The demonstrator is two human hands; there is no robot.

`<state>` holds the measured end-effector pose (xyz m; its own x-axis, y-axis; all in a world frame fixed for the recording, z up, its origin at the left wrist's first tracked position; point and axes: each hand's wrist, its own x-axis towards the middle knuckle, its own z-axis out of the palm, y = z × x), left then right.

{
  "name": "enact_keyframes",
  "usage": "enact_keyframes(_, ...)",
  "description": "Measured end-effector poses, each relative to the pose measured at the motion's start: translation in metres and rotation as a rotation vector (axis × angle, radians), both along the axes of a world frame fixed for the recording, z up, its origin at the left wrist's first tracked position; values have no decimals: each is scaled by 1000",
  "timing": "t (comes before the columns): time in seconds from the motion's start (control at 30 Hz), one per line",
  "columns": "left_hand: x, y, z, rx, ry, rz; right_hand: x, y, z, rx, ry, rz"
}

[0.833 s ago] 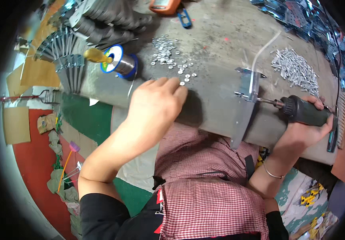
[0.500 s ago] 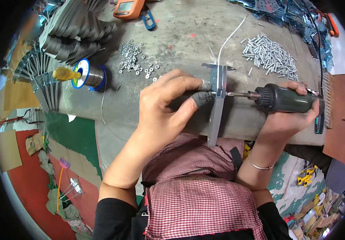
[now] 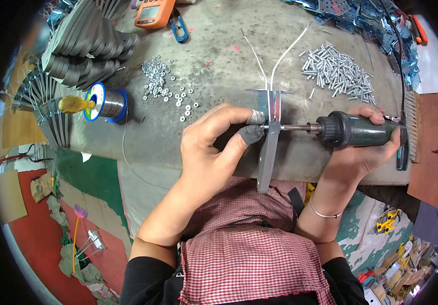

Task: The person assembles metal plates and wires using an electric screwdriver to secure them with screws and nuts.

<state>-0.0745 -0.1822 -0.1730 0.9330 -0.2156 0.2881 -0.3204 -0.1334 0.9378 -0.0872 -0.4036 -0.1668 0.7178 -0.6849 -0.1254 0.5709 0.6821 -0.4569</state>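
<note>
The left hand [image 3: 209,147] pinched a small piece [image 3: 264,127], possibly a nut, at the bar [image 3: 267,160]; opposite, the right hand [image 3: 364,155] gripped the driver [image 3: 364,130]. The bar reached past the bench's [image 3: 303,162] near edge, with room either side before nuts [image 3: 157,76] and screws [image 3: 336,73]; it was grey, with two white wires [image 3: 284,52].

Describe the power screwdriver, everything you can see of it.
The power screwdriver has a thick, dark green-black body that looks like plastic, a ribbed black collar and a thin metal shaft. It is held roughly level at the right of the bench, shaft pointing left. The right hand grips the body. The shaft's end reaches the upright grey part. A black cord rises near its rear. Whether it is spinning cannot be told.
</note>
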Motion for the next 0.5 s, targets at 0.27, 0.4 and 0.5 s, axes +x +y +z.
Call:
enact_keyframes(0.27,-5,-4,4,82,-118,18,-1,0,-1,59,-63,68)
enact_keyframes(0.4,0,-3,8,147,-198,-41,1,-2,-2,56,-192,134)
enact_keyframes(0.5,5,-1,8,158,-235,-66,3,1,0,96,-241,152)
